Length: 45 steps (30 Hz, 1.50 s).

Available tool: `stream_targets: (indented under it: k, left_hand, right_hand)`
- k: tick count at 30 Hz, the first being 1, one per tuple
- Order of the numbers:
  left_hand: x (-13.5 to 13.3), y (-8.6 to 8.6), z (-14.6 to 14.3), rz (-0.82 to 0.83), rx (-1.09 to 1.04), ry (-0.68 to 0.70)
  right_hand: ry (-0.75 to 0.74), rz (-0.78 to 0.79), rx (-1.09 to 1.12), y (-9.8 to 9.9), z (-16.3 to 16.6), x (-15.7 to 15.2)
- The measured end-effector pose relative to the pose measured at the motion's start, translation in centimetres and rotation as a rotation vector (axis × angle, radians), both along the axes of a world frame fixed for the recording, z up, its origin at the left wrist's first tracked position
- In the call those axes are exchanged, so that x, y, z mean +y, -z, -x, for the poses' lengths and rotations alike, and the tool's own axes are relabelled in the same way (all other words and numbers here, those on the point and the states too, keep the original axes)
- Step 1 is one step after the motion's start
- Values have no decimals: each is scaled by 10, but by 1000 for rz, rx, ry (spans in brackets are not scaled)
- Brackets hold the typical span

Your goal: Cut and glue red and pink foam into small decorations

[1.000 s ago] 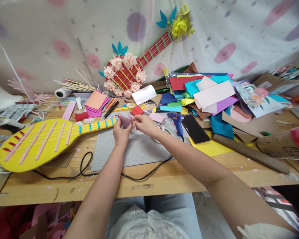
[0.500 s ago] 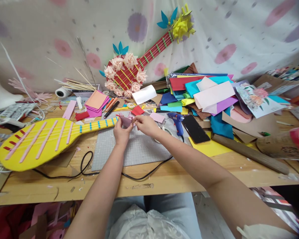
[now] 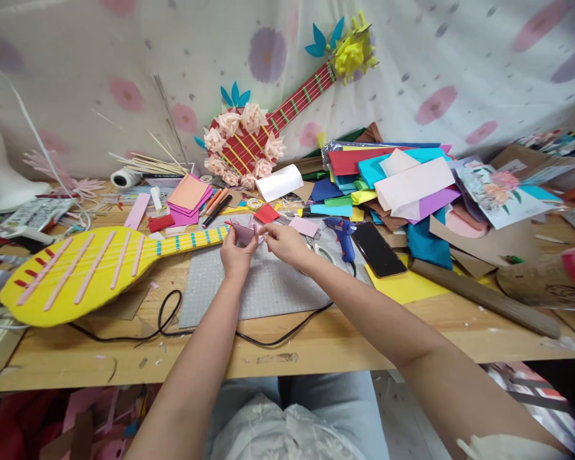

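Note:
A small folded piece of mauve-pink paper (image 3: 244, 232) is held between both my hands above the grey cutting mat (image 3: 263, 291). My left hand (image 3: 236, 257) pinches its lower left side, fingers closed. Fingers closed as well, my right hand (image 3: 284, 243) pinches its right edge. The neck end of the yellow paper guitar (image 3: 76, 268) lies just left of my left hand.
A blue glue gun (image 3: 342, 234), scissors and a black phone (image 3: 376, 248) lie right of my hands. A heap of coloured paper sheets (image 3: 393, 176) fills the back right. A red paper guitar (image 3: 268, 128) leans on the curtain. A black cable (image 3: 172, 319) crosses the wooden table (image 3: 412, 332).
Both hands keep hold of the pink paper with only slight finger movement. The view has shifted a little to the left.

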<state>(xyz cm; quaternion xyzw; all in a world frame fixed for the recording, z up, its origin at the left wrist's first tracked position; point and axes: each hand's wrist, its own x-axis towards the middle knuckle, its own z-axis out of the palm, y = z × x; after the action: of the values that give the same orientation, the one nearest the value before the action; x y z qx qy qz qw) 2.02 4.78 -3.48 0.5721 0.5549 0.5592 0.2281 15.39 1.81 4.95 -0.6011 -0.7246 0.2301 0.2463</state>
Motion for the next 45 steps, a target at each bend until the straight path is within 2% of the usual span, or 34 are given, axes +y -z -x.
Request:
stream_targets:
  k: [5,14,25,45]
  left_hand:
    - [0,0,0,9,-18,0]
    - [5,6,1,30,-60,1]
    - [3,4,0,24,-185,26]
    - [6,8,2,1,-128,24]
  right_hand:
    - [11,0,22,3,-3,0]
    - [-60,-75,-27,1,-2,2]
    - [-38,-59,-1,0,0,2]
    - [-53,-140,-159,2,-1,3]
